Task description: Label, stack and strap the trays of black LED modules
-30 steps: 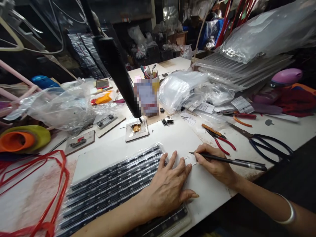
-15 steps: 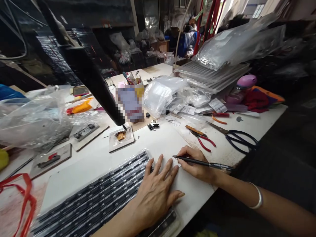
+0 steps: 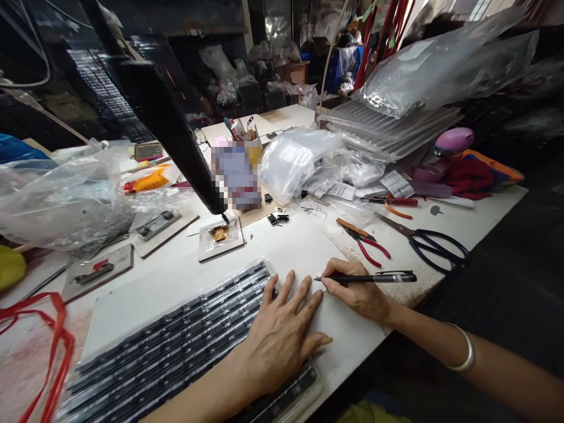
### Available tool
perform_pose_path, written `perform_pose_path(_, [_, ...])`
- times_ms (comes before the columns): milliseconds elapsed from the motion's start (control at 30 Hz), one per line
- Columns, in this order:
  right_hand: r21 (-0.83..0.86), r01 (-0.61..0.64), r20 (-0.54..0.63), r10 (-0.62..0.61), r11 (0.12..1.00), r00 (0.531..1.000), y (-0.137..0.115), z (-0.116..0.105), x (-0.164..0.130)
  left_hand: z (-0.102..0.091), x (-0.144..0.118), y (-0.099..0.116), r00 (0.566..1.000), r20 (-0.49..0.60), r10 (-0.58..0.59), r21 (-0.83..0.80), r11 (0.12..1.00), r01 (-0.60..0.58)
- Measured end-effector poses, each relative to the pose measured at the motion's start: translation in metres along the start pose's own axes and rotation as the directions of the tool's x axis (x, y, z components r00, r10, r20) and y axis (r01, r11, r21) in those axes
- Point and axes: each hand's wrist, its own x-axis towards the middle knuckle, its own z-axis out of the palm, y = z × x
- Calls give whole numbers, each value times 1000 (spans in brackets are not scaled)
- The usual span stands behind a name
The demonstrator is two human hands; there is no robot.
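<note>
My right hand [image 3: 355, 291] grips a black pen [image 3: 374, 278] between thumb and fingers, its tip down on a small white paper slip [image 3: 321, 286] on the table. My left hand [image 3: 284, 326] lies flat with fingers spread, its fingertips at the slip's edge. Most of the slip is hidden by the hands. Under my left palm and wrist is a clear plastic tray [image 3: 176, 329] with rows of small black parts. Beyond the hands, an upright black electric screwdriver [image 3: 176, 141] hangs with its bit over a small fixture block [image 3: 220, 238] holding an amber piece.
Right of my hands lie red-handled pliers [image 3: 363, 241] and dark-handled scissors [image 3: 434, 244]. Plastic bags [image 3: 304, 161] and stacked clear trays [image 3: 388, 129] stand behind. More fixture blocks [image 3: 158, 229], a large clear bag [image 3: 61, 205] and a red strap [image 3: 61, 335] are at left.
The pen has swung to a flatter angle in my right hand, its tip still at the slip. The whole view has shifted slightly; my left hand stays spread in place.
</note>
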Motion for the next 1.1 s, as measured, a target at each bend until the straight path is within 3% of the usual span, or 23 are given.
perform_pose_path(333, [40,-19,23,18,999,1000,-1,-2,0,-1,0,1,1000,16,-7,-3,1000,7])
perform_pose_path(667, [-33,61,175,-55,998,983,1,0,-1,2,0,1,1000,-4,5,9,1000,-5])
perform_pose_path(1100, [-90,128,194,-109,988,975,6,2,0,1,0,2,1000,4,2,-6,1000,-2])
